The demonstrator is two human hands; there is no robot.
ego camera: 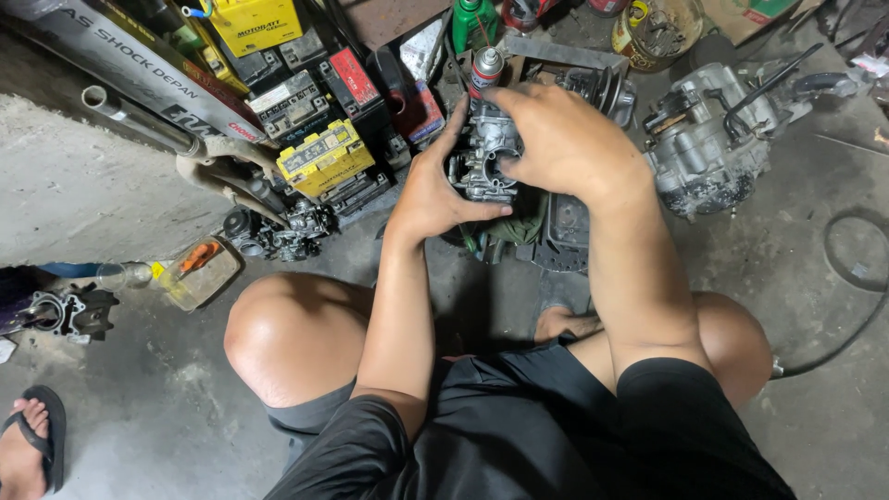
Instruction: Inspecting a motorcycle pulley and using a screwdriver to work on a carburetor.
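Down at the far left, a foot in a black sandal (30,444) rests on the concrete floor (139,407), with a grey metal engine part (65,313) lying above it; a little to the right sits a clear plastic tub (199,270) with something orange inside, and behind it a heap of old batteries, among them a yellow battery (322,157), lies beside a pale metal tube (139,118); near the middle, the left hand (435,190) is clamped on the left side of a small grey carburetor (486,153), thumb stretched under its lower edge, so the part is held up above the floor in front of the bare knees; the right hand (560,139) closes over the carburetor's top and right side, fingers curled onto it; just behind stands a spray can (485,69) with a red band; further right, a large silver engine casing (708,139) rests on the floor, and a black cable (857,306) loops at the right edge.
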